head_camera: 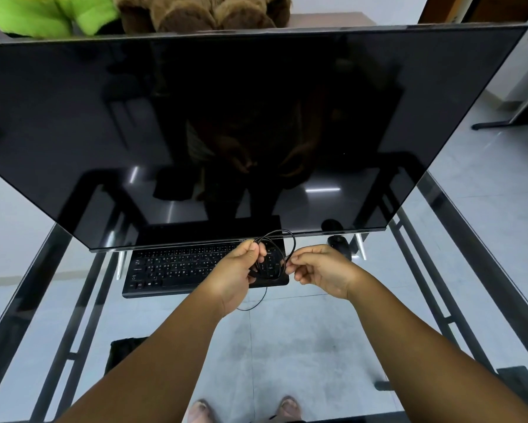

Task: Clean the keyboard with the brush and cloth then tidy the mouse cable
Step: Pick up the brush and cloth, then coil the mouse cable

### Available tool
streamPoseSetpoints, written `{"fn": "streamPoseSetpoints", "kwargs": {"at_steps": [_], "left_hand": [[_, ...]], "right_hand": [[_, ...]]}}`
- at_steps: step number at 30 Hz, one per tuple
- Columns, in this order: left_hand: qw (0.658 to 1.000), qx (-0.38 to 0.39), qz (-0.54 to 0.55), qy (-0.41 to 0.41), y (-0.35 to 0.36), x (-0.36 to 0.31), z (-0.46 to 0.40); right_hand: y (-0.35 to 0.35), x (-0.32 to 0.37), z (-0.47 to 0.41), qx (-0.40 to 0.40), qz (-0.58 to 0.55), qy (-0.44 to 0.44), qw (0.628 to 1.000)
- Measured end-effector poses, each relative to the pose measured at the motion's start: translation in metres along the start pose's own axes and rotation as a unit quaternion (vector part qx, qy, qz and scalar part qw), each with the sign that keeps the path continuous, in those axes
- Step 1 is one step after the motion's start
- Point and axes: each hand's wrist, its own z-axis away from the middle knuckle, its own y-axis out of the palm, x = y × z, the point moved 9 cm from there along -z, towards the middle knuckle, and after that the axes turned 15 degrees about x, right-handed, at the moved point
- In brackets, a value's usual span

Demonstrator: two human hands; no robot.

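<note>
A big dark monitor takes up most of what I can see, standing beyond the fingers and leaning over the far part of the glass table. Through the glass show the table's dark frame bars, the pale tiled floor and the person's feet. Behind the monitor's top edge sit a brown plush toy and something bright green.

The black keyboard lies flat on the table under the monitor's lower edge, directly below and just beyond both hands, with its right end hidden behind them. The black mouse sits on the table beyond the right hand and a little to its right, near the monitor's foot.

The left hand is curled round a gathered bundle of the thin black mouse cable, with thumb and fingers closed on the coils. The loops stand up between the two hands above the keyboard. The right hand pinches the outer loop with narrow fingertips; its other fingers are curled in. One loose strand hangs down below the left hand and curves over the glass.
</note>
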Motion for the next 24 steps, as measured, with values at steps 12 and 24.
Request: {"fn": "streamPoseSetpoints", "kwargs": {"at_steps": [12, 24], "left_hand": [[0.977, 0.069, 0.199, 0.014, 0.016, -0.005, 0.008], [0.964, 0.078, 0.252, 0.031, 0.023, -0.011, 0.017]], "right_hand": [[0.004, 0.020, 0.003, -0.074, 0.130, -0.059, 0.987], [0.014, 0.044, 0.019, -0.087, 0.111, -0.149, 0.979]]}}
